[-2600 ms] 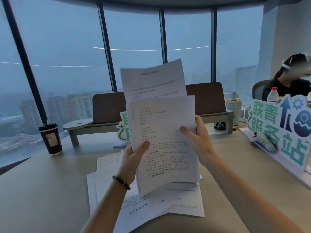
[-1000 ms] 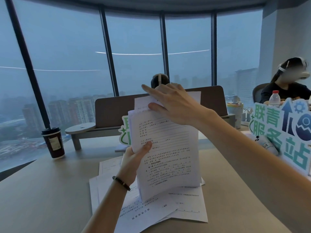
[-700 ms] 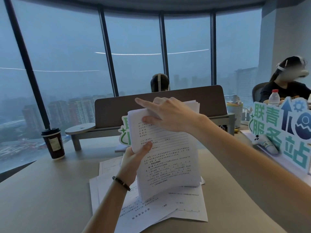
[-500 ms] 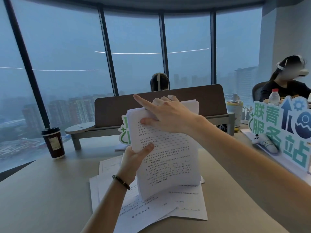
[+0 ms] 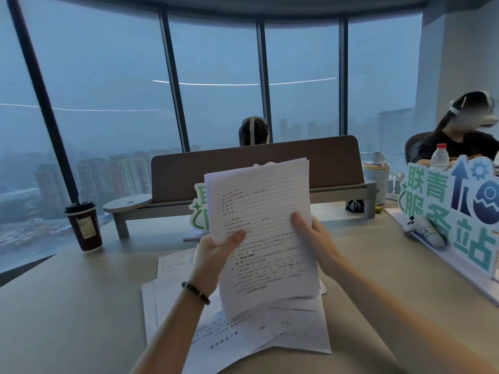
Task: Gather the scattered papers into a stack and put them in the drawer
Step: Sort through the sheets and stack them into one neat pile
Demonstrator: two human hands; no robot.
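Big windows sit behind the desk (image 5: 67,306). Both hands, left hand (image 5: 213,259) and right hand (image 5: 314,242), hold the stack (image 5: 262,230) upright, fingers wrapped on its sides to square it. Loose papers (image 5: 297,325) lie at 6 o'clock.

A lidded coffee cup (image 5: 84,226) stands well left of the grip; a plastic bottle (image 5: 439,157) and green sign (image 5: 456,214) far right, a brown divider (image 5: 270,168) beyond.

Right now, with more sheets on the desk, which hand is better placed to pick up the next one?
Probably the right hand. It only steadies the held stack's right edge, while the left hand grips it with the thumb across the front. The loose sheets lie just below.
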